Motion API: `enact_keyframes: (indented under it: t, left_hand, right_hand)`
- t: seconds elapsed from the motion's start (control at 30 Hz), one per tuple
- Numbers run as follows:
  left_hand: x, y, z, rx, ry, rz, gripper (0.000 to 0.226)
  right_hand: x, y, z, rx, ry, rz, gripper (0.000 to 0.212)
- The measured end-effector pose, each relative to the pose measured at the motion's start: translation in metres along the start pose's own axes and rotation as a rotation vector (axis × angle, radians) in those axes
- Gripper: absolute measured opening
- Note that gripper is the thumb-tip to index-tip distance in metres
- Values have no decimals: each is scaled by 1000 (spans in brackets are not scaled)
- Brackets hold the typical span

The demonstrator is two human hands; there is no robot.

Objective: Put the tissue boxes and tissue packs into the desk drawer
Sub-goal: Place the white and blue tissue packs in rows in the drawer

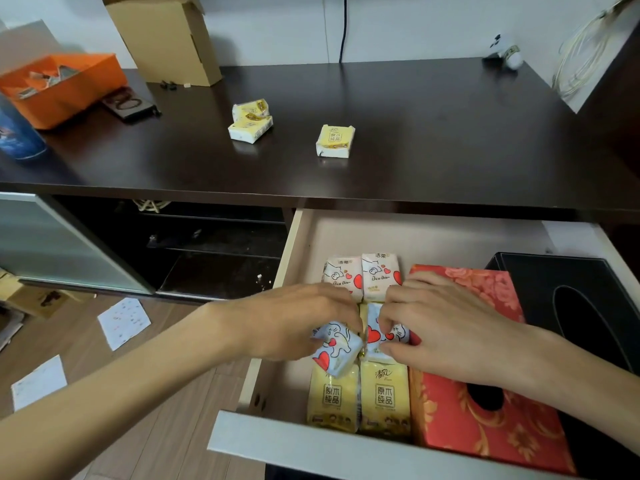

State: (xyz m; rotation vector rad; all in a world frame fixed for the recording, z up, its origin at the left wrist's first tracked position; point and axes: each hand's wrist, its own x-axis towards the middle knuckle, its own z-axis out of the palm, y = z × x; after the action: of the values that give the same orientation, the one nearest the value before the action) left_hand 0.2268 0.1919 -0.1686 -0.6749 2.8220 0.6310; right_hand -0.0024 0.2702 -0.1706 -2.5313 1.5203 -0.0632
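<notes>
Left hand (294, 322) pinches one heart-print pack (334, 351), right hand (446, 327) another (384, 332) — crammed mid-frame into the drawer (294, 237), either could ride up crooked and jam.

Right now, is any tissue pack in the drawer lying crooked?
Yes. The heart-print pack under the left hand sits tilted, on top of a yellow pack, while its neighbours lie flat in rows. Three small packs remain on the desk.
</notes>
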Motion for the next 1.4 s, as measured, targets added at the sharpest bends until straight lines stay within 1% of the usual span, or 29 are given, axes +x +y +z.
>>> enact_keyframes:
  t: [0.1, 0.13, 0.17, 0.23, 0.3, 0.37, 0.43, 0.5, 0.67, 0.8, 0.93, 1.0, 1.1, 1.2, 1.27, 1.4]
  left_hand:
    - [-15, 11, 2, 157, 238, -113, 36]
    - [-18, 17, 4, 235, 280, -178, 40]
    - [-19, 24, 7, 340, 278, -248, 52]
    - [-16, 37, 18, 510, 199, -328, 75]
    - [-11, 43, 28, 552, 143, -356, 81]
    - [-9, 41, 32, 538, 165, -342, 75]
    - [-10, 35, 32, 470, 232, -311, 64]
    - [-11, 30, 30, 400, 279, -264, 59]
    - [-7, 8, 27, 242, 283, -181, 66]
    - [-3, -3, 33, 133, 264, -124, 64]
    - [-2, -9, 39, 148, 272, -99, 70]
    - [-2, -10, 40, 151, 282, -87, 71]
    - [-1, -10, 42, 144, 295, -69, 71]
    - [-4, -8, 40, 129, 298, -51, 70]
    - [-9, -7, 30, 115, 313, -76, 68]
    - [-23, -22, -18, 89, 447, -207, 50]
  right_hand:
    - [0, 1, 1, -21, -9, -4, 37]
    - [1, 1, 1, -29, -15, -6, 36]
    - [1, 1, 1, -34, -20, -6, 36]
    - [2, 1, 1, -42, -25, -1, 34]
    - [4, -1, -1, -44, -42, 10, 33]
    - [5, -2, -1, -41, -64, 23, 34]
    - [6, -4, -1, -30, -75, 39, 35]
    - [7, -5, -1, -24, -85, 54, 35]
    - [11, -9, 1, -77, -107, 74, 39]
    - [16, -12, 6, -132, -91, 71, 39]
    - [19, -13, 9, -103, -39, 69, 44]
    - [20, -13, 10, -102, -45, 58, 45]
    - [21, -14, 9, -93, -67, 51, 40]
    - [21, -13, 2, -22, -81, 54, 31]
    - [24, -9, -13, 71, -47, 99, 29]
    - [49, 7, -59, 187, 142, 196, 24]
